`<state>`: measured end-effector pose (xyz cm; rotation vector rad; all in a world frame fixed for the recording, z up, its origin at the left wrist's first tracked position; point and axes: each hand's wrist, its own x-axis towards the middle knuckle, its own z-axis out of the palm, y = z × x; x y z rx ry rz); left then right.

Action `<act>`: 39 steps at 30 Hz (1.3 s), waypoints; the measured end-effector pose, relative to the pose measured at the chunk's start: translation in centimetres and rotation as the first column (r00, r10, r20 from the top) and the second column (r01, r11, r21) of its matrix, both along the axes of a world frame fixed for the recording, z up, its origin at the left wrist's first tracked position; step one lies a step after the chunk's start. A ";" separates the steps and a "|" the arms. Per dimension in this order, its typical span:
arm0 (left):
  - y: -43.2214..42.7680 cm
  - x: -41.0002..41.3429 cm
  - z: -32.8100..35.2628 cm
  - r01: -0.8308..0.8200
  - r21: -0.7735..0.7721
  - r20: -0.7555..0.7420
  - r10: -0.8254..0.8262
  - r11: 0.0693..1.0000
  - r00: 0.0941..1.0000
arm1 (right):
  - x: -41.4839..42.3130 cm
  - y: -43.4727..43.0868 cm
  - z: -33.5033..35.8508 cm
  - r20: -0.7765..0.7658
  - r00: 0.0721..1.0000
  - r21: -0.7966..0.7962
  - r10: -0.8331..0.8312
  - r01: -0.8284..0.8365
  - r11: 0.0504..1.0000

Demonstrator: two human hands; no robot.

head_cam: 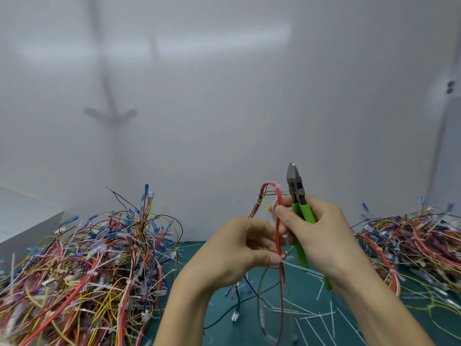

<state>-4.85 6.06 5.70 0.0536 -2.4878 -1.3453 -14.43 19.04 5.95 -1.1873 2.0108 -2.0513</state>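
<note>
A thin bundle of red wires (278,221) with white cable ties is held up in front of me, looped over at the top. My left hand (237,248) pinches it low down, at a white tie. My right hand (321,231) grips green-handled cutting pliers (296,193), jaws closed and pointing up, while its thumb presses against the bundle higher up. Loose ends of the bundle, with small white connectors, hang down toward the green mat (309,293).
A big heap of tangled coloured wires (82,268) fills the left side, and another heap (414,243) lies at the right. Cut white tie ends (321,318) litter the mat. A white box (27,221) stands at far left. A white wall rises behind.
</note>
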 end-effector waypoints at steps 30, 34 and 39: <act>-0.9 0.4 0.4 -0.276 0.231 -0.228 0.328 0.933 0.917 | 0.4 1.0 0.3 -0.443 0.895 0.576 0.046 0.245 0.780; -0.9 0.3 0.4 -0.255 0.241 -0.245 0.313 0.936 0.918 | 0.4 1.1 0.3 -0.455 0.889 0.574 0.056 0.244 0.782; -0.8 0.3 0.4 -0.242 0.241 -0.253 0.301 0.940 0.919 | 0.4 1.0 0.4 -0.458 0.887 0.562 0.055 0.240 0.791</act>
